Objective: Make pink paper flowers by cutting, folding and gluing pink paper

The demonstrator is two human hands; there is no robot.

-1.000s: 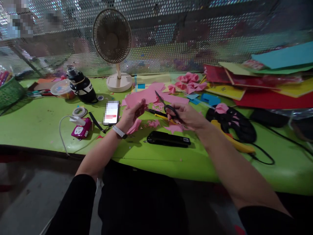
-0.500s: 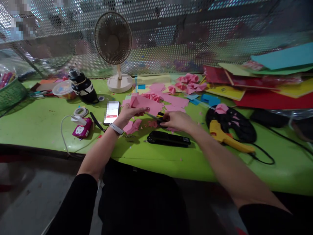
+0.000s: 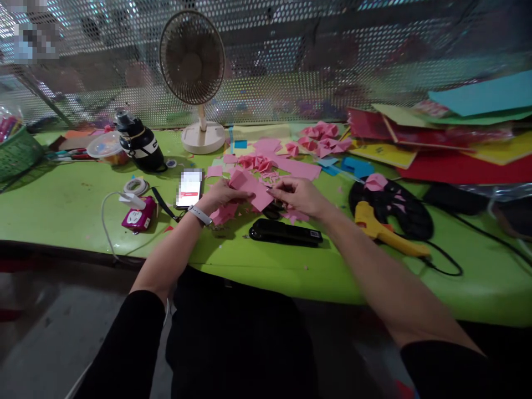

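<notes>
A sheet of pink paper (image 3: 256, 191) is held up over the green table by my left hand (image 3: 224, 197), whose thumb lies along its lower edge. My right hand (image 3: 297, 195) pinches at the right edge of the same sheet, with thumb and forefinger together. Just below the sheet lie dark handles (image 3: 272, 211), probably of scissors, partly covered by paper. Several folded pink paper pieces (image 3: 254, 162) and pink scraps are spread behind and around my hands. Nearer to me rests a black stapler (image 3: 286, 233).
A yellow glue gun (image 3: 384, 233) and a black pad (image 3: 411, 213) lie to the right, below stacked coloured sheets (image 3: 453, 166). On the left are a phone (image 3: 190, 188), a purple power adapter (image 3: 140, 215) and a black bottle (image 3: 141, 145). A fan (image 3: 203, 137) stands behind.
My right hand has let go of the dark-handled tool, which now lies on the table, and has moved up to the paper. The pink sheet has turned and tilted towards me.
</notes>
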